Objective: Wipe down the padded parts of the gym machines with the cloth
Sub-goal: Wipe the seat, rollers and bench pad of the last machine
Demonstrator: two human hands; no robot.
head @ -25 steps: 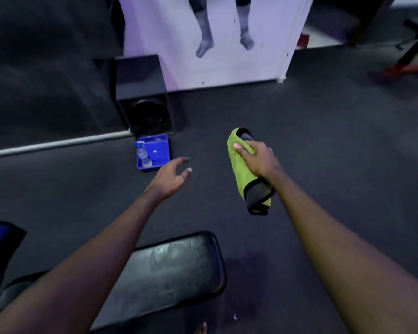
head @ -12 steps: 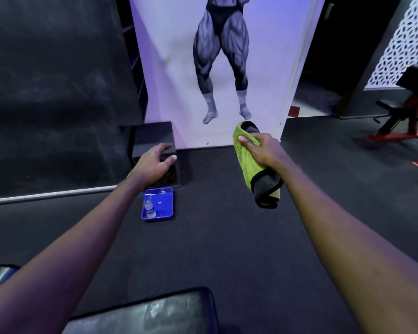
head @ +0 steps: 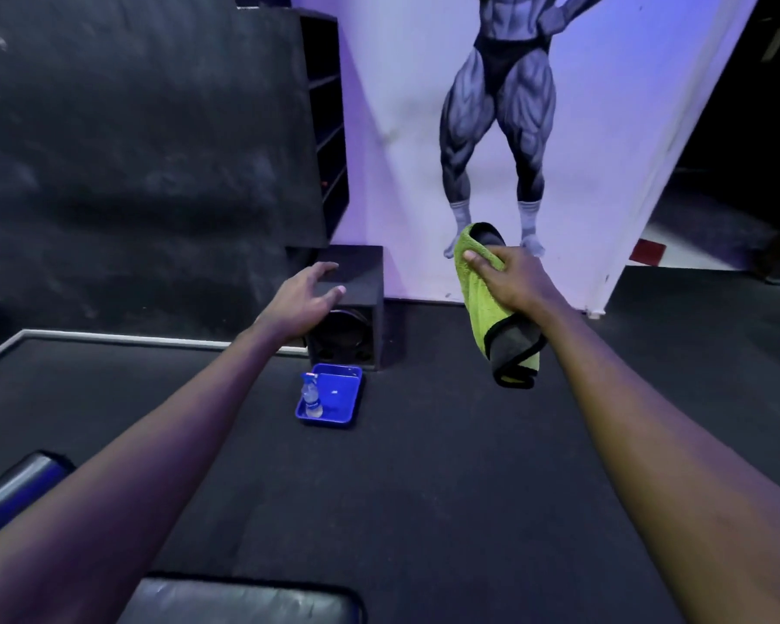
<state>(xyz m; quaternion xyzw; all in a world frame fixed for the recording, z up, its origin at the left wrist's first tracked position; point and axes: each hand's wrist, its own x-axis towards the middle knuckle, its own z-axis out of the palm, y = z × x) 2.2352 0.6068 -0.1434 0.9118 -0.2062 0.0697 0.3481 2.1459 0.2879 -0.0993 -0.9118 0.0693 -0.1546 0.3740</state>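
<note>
Dark rubbery flooring [head: 424, 488] ran up to a pale wall panel [head: 613, 150] bearing a muscular grey figure [head: 498, 128], with a rough black wall [head: 131, 150] and a black shelf unit [head: 329, 128] to its left. At the foot of the panel stood a black speaker box [head: 361, 281]. Just in front of it on the floor sat a blue tray [head: 329, 423] with a small clear bottle [head: 311, 398] standing upright in its left corner. Both bare arms reached forward in mid-air. The right hand [head: 514, 281] gripped the cloth [head: 482, 308] near its upper end, the thumb pressed across the green face and the fingers hidden behind the fabric. The cloth was lime green on one side, grey on the other and edged in black. It hung folded below the hand, clear of the floor and well apart from the pads. The left hand [head: 307, 295] held nothing, its fingers spread and loosely bent in front of the speaker box; whether it touched the box could not be told. A black padded bench [head: 244, 601] lay at the bottom edge beneath the arms, and the rounded end of another dark pad [head: 14, 484] showed at the lower left.
</note>
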